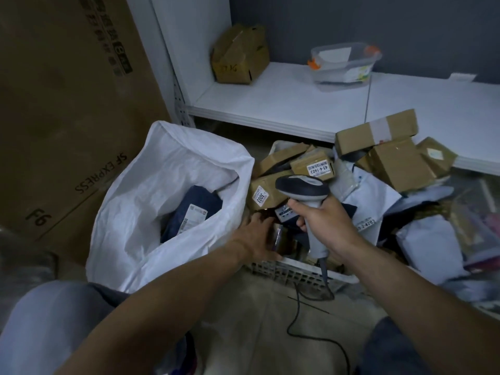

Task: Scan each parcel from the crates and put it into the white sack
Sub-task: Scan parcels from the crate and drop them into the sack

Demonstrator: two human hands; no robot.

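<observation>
Hands apart over the crate [292, 269]: the left hand [257, 239] lies on a taped parcel [280, 235] by the near rim, grip unclear; the right hand [326, 221] clasps the scanner [300, 185] just above. Best turn its label up under the scanner, then drop it left into the open white sack [167, 169].

A dark grey wall [351, 20] stands behind a low white shelf [284, 104], which is fixed to a white perforated post [180, 104]. A dented cardboard box [239, 55] and a clear plastic tub [343, 66] sit apart on the shelf. A tall brown carton [67, 104] fills the left side. The floor [257, 307] is beige, and the light is dim.
</observation>
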